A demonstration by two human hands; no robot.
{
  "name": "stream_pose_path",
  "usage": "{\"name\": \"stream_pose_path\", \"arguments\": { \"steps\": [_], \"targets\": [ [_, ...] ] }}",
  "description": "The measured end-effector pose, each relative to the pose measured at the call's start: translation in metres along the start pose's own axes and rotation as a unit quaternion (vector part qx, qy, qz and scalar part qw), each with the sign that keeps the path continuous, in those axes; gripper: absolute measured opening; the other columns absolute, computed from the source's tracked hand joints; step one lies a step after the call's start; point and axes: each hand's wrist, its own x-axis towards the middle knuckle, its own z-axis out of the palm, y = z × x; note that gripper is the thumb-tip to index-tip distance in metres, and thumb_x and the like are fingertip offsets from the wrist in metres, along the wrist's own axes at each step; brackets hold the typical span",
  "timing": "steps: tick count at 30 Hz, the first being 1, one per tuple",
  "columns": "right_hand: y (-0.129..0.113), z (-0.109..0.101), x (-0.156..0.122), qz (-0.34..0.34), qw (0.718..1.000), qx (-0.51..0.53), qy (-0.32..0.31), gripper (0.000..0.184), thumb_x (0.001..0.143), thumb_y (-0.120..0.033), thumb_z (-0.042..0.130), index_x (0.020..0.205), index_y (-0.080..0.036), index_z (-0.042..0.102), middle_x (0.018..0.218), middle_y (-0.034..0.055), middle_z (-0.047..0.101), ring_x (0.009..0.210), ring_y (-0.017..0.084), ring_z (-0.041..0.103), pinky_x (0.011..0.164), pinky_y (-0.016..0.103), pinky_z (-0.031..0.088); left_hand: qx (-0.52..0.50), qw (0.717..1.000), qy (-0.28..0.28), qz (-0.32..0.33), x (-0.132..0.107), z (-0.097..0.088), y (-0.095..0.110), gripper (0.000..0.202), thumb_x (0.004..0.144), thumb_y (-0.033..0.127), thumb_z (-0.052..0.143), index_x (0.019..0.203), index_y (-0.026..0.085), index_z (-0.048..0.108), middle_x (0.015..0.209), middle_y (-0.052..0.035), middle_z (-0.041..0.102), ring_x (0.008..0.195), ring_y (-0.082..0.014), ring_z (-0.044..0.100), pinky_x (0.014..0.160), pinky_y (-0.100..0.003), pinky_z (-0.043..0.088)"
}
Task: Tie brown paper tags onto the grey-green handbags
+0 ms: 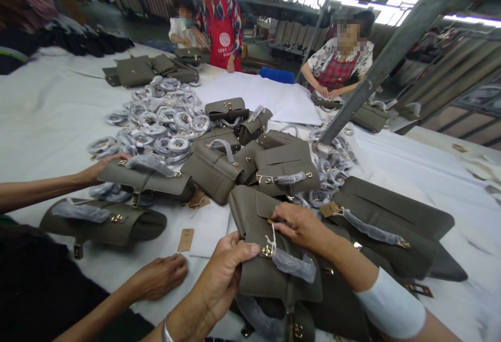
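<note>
In the head view, my left hand [225, 266] grips the near left edge of an olive-green handbag [256, 271], thumb on top beside a gold ring. The bag's handle [293, 264] is wrapped in clear plastic. My right hand [303, 225] is closed at the slit pocket on the bag's upper panel. A white string runs from the handle's ring to its fingers, where a tan bit of a hang tag shows; the rest is hidden. Under this bag lie more olive bags. Another bag [391, 227] with a wrapped handle and a tan tag [331, 209] lies to the right.
A co-worker's hands at left rest on a bag [148, 180] and beside a loose tan tag [186, 239]. Plastic-wrapped coiled straps [156, 117] and more bags [213, 172] cover the table's middle. A slanted metal post [352, 102] rises at right. Several people stand across the table.
</note>
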Motion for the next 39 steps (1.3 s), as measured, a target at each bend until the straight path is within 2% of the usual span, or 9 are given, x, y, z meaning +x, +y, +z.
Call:
{"name": "stream_pose_path", "arguments": {
  "steps": [7, 13, 19, 22, 25, 29, 33, 36, 39],
  "targets": [
    [0.011, 0.011, -0.001, 0.046, 0.996, 0.034, 0.065, 0.015, 0.096, -0.024, 0.047, 0.097, -0.018, 0.061, 0.097, 0.0061, 0.066, 0.092, 0.019, 0.061, 0.083, 0.033, 0.049, -0.032, 0.998, 0.06, 0.008, 0.005, -0.007, 0.007, 0.025, 0.064, 0.018, 0.079, 0.086, 0.015, 0.067, 0.075, -0.0018, 0.071, 0.063, -0.0125, 0.064, 0.058, -0.02, 0.052],
    [0.015, 0.005, -0.073, 0.107, 0.966, 0.084, 0.221, 0.019, 0.093, -0.023, 0.051, 0.109, -0.022, 0.062, 0.107, 0.0044, 0.068, 0.101, 0.016, 0.063, 0.091, 0.031, 0.049, -0.068, 0.987, 0.147, 0.007, 0.028, -0.011, 0.027, 0.013, 0.072, 0.015, 0.069, 0.084, 0.011, 0.067, 0.074, -0.0045, 0.072, 0.062, -0.0151, 0.066, 0.059, -0.024, 0.057],
    [-0.008, 0.025, -0.118, 0.092, 0.986, 0.0, 0.136, 0.08, 0.08, -0.047, 0.068, 0.146, -0.02, 0.031, 0.146, 0.0136, 0.043, 0.134, 0.03, 0.04, 0.111, 0.051, 0.038, -0.098, 0.985, 0.137, 0.026, 0.052, 0.009, 0.043, 0.017, 0.075, 0.014, 0.066, 0.092, 0.013, 0.065, 0.078, -0.0043, 0.073, 0.067, -0.0161, 0.067, 0.06, -0.026, 0.058],
    [-0.002, 0.039, -0.099, 0.138, 0.968, -0.095, 0.185, 0.087, 0.077, -0.031, 0.069, 0.148, -0.012, 0.024, 0.146, 0.0182, 0.04, 0.133, 0.033, 0.039, 0.11, 0.052, 0.039, -0.087, 0.99, 0.101, 0.05, 0.062, 0.022, 0.047, 0.018, 0.076, 0.016, 0.066, 0.094, 0.014, 0.064, 0.078, -0.0034, 0.072, 0.066, -0.0155, 0.067, 0.06, -0.026, 0.059],
    [0.021, 0.045, -0.074, 0.161, 0.933, -0.098, 0.305, 0.067, 0.073, -0.007, 0.05, 0.139, -0.008, 0.042, 0.129, 0.0168, 0.057, 0.121, 0.029, 0.051, 0.106, 0.047, 0.044, -0.048, 0.995, 0.063, 0.057, 0.074, 0.028, 0.052, 0.015, 0.08, 0.025, 0.065, 0.091, 0.014, 0.063, 0.071, -0.0032, 0.071, 0.06, -0.0147, 0.065, 0.054, -0.024, 0.056],
    [0.052, 0.041, -0.06, 0.2, 0.879, 0.014, 0.432, 0.043, 0.075, -0.015, 0.047, 0.115, -0.014, 0.062, 0.112, 0.0126, 0.067, 0.102, 0.026, 0.063, 0.09, 0.045, 0.056, 0.039, 0.999, 0.019, 0.033, 0.077, 0.009, 0.049, 0.027, 0.084, 0.036, 0.061, 0.087, 0.009, 0.063, 0.069, -0.0091, 0.07, 0.057, -0.0156, 0.064, 0.052, -0.023, 0.053],
    [0.068, 0.029, -0.076, 0.308, 0.791, 0.221, 0.48, 0.037, 0.077, -0.039, 0.062, 0.105, -0.015, 0.065, 0.096, 0.0069, 0.068, 0.06, 0.017, 0.063, 0.049, 0.031, 0.059, 0.164, 0.981, 0.05, 0.095, 0.059, -0.042, 0.026, 0.043, 0.074, 0.034, 0.072, 0.109, 0.011, 0.061, 0.075, -0.007, 0.072, 0.062, -0.0148, 0.065, 0.059, -0.023, 0.052],
    [0.078, 0.014, -0.101, 0.324, 0.715, 0.32, 0.53, 0.033, 0.066, -0.036, 0.074, 0.09, -0.015, 0.064, 0.077, -0.0011, 0.063, 0.048, 0.01, 0.054, 0.042, 0.024, 0.055, 0.285, 0.945, 0.113, 0.109, 0.036, -0.089, 0.007, 0.056, 0.07, 0.035, 0.076, 0.118, 0.013, 0.057, 0.086, -0.0077, 0.072, 0.078, -0.0157, 0.066, 0.069, -0.023, 0.05],
    [0.099, -0.007, -0.128, 0.331, 0.633, 0.362, 0.598, 0.034, 0.059, -0.025, 0.078, 0.088, -0.017, 0.061, 0.084, 0.0007, 0.064, 0.055, 0.011, 0.058, 0.041, 0.02, 0.052, 0.352, 0.926, 0.108, 0.082, 0.011, -0.129, -0.007, 0.059, 0.074, 0.038, 0.074, 0.125, 0.016, 0.054, 0.104, -0.0105, 0.069, 0.101, -0.0193, 0.062, 0.087, -0.028, 0.048]
  ]
}}
